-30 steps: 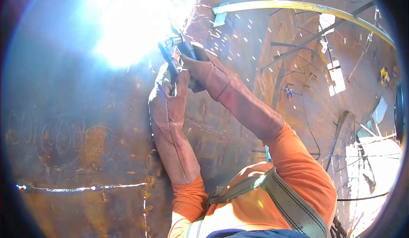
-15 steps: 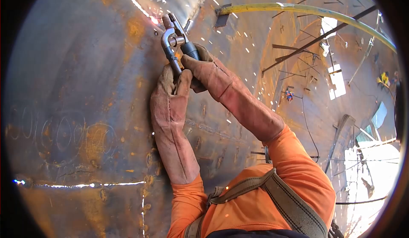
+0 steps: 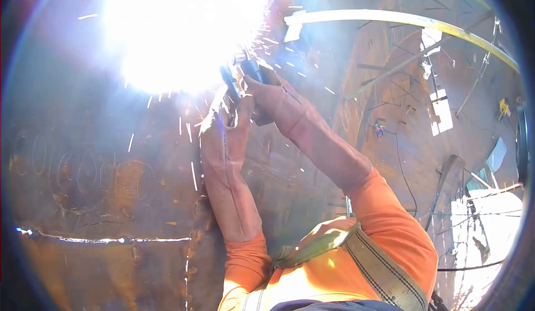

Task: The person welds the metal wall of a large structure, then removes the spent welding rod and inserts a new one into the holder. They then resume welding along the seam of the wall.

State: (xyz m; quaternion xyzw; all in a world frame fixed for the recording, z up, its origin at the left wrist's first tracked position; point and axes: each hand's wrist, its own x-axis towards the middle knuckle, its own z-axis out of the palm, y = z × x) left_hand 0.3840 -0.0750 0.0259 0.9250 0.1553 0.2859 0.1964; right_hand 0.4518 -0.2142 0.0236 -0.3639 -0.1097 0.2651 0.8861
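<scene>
Both my hands wear long brown leather gloves over orange sleeves. My right hand (image 3: 273, 96) grips the dark handle of a welding electrode holder (image 3: 247, 70) held up against a rusty curved steel wall (image 3: 83, 144). Just below it, my left hand (image 3: 225, 124) is raised and closed on the holder's lower metal part. A blinding white arc (image 3: 178, 32) burns at the holder's tip, hiding the jaws and the electrode. Sparks fall around both gloves.
A horizontal weld seam (image 3: 111, 238) crosses the wall low down, and chalk figures (image 3: 78, 172) are written above it. A yellow curved beam (image 3: 390, 17) arches at the upper right. Far below on the right lie cables, braces and bright openings. A grey harness strap (image 3: 368, 261) crosses my chest.
Half a second ago the arc was out and the holder's jaws showed plainly. Now the arc burns again with heavy glare. My hands have shifted slightly right and down.
</scene>
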